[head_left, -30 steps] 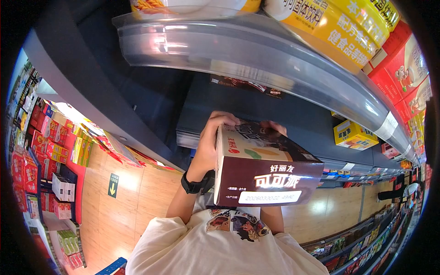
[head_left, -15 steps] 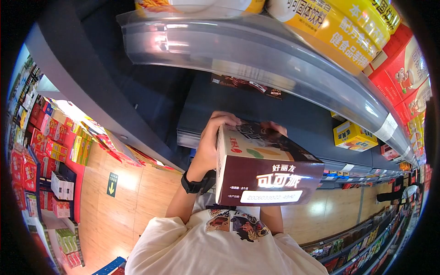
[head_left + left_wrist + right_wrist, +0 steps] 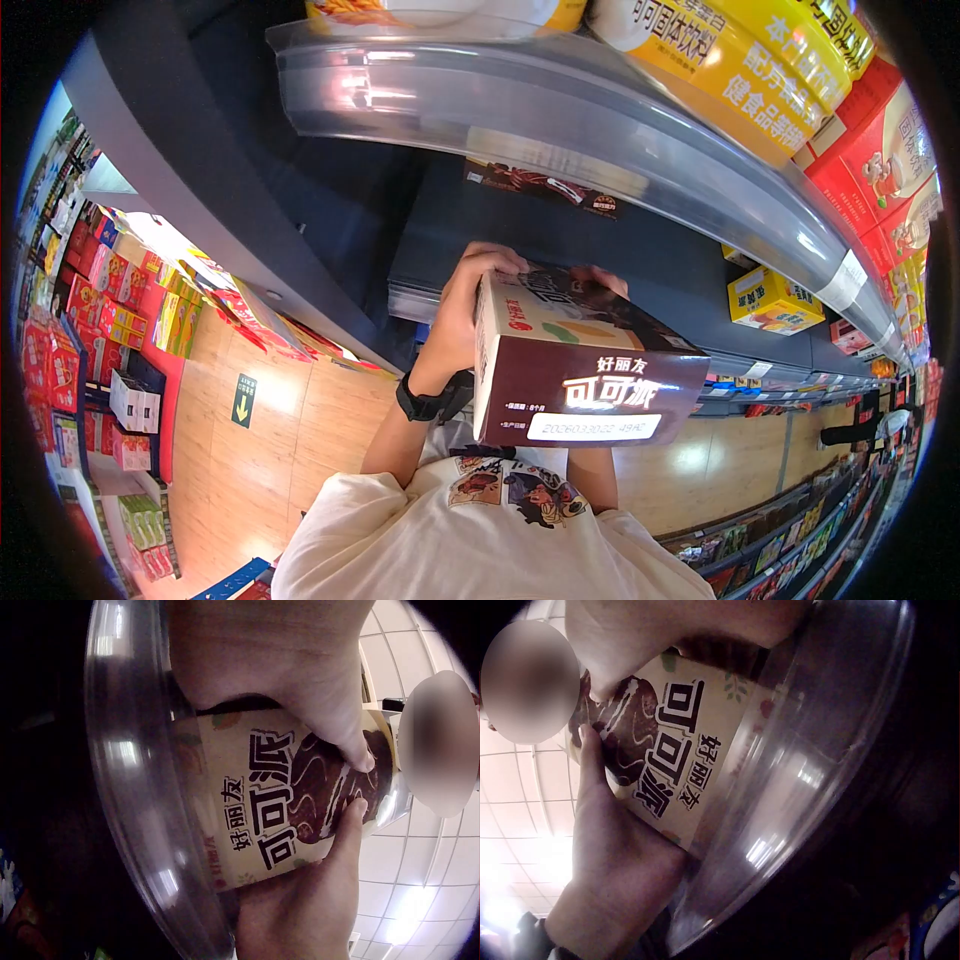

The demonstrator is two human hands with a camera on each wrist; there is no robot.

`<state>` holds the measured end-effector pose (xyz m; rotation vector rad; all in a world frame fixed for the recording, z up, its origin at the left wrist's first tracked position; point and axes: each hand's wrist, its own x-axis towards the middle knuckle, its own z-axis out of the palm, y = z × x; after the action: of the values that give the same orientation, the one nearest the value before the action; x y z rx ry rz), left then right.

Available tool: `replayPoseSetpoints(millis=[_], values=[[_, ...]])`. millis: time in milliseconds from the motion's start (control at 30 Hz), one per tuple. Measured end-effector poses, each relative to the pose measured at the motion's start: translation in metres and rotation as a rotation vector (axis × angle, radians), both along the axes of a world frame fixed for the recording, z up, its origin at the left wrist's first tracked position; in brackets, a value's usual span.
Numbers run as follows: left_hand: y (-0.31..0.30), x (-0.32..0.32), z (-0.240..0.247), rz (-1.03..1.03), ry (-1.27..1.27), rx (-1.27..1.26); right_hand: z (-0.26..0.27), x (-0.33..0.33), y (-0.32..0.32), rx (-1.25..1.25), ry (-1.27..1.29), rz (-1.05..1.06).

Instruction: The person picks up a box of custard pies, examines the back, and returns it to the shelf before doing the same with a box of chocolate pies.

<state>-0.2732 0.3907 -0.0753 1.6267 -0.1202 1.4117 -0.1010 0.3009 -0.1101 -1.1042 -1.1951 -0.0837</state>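
A brown and cream carton of chocolate pies is held in front of the chest, between both hands. In the head view my left hand grips its left side, a black watch on the wrist. Mostly hidden behind the carton, my right hand grips the far right side. Seen from the left wrist, the left thumb and the right thumb press on the front panel, beside the pictured pie. The end panel, with a white printed date strip, faces up toward the head camera.
A clear plastic shelf lip curves overhead, with yellow tubs above it. Behind the carton is a dark shelf holding another brown box and a yellow box. A person stands far down the aisle.
Both hands keep the same grip on the carton. The shelf and aisle have shifted slightly rightward in the head view.
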Motion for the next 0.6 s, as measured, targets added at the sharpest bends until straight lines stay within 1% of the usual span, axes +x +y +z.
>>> replayPoseSetpoints(millis=[67, 100, 167, 200, 267, 300, 367, 500, 600], values=[[-0.001, 0.0, 0.0, 0.002, 0.005, -0.004, -0.005, 0.003, -0.001, -0.086, 0.017, -0.021], [-0.001, 0.0, 0.0, 0.004, 0.006, -0.005, -0.005, 0.0, -0.003, -0.182, 0.076, -0.053], [-0.001, 0.001, 0.0, 0.008, 0.005, 0.003, -0.003, -0.001, -0.004, -0.235, 0.197, 0.008], [0.0, 0.001, 0.0, 0.009, 0.005, 0.01, 0.004, -0.001, -0.004, -0.192, 0.26, 0.101], [0.001, 0.0, 0.0, 0.001, 0.004, 0.016, 0.032, -0.002, -0.007, -0.317, 0.47, 0.23], [0.001, 0.0, 0.0, -0.005, 0.0, 0.012, 0.056, -0.003, -0.01, -0.485, 0.618, 0.264], [-0.001, 0.001, -0.001, -0.023, -0.009, -0.018, 0.067, -0.004, -0.014, -0.643, 0.776, 0.284], [-0.001, 0.0, -0.001, -0.021, 0.007, -0.021, 0.062, -0.009, -0.012, -0.6, 0.803, 0.247], [-0.001, -0.002, 0.002, 0.0, 0.02, 0.001, 0.063, -0.008, -0.012, -0.627, 0.729, 0.224]])
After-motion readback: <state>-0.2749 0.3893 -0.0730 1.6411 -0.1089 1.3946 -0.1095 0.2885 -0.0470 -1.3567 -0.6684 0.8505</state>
